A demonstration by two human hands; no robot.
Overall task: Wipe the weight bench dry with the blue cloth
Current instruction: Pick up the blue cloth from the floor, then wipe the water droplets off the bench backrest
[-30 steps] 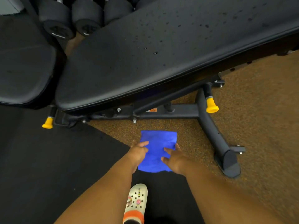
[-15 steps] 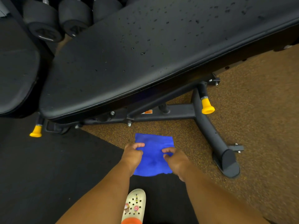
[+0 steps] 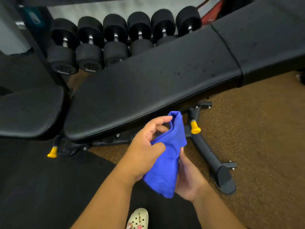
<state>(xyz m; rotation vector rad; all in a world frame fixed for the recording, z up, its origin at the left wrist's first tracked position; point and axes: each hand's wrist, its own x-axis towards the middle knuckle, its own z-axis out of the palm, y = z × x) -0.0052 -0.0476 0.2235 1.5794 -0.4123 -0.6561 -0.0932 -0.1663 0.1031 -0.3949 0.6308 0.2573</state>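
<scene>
The blue cloth (image 3: pixel 166 159) is bunched up and held off the floor between both hands, just in front of the bench's near edge. My left hand (image 3: pixel 145 146) grips its left side with the fingers curled over the top. My right hand (image 3: pixel 188 179) holds it from underneath on the right. The black padded weight bench (image 3: pixel 148 83) runs across the middle of the view, with small water drops on its pad, mostly right of centre. Neither hand nor the cloth touches the pad.
A row of black dumbbells (image 3: pixel 115 40) sits on a rack behind the bench. A second black pad (image 3: pixel 29 113) lies at the left. The bench's frame leg (image 3: pixel 212 162) with yellow knobs (image 3: pixel 195 128) stands on the brown floor at the right. My shoe (image 3: pixel 138 219) is below.
Both hands have lifted the blue cloth off the floor and gathered it into a bunch. The view has tilted up, bringing the dumbbell rack into sight.
</scene>
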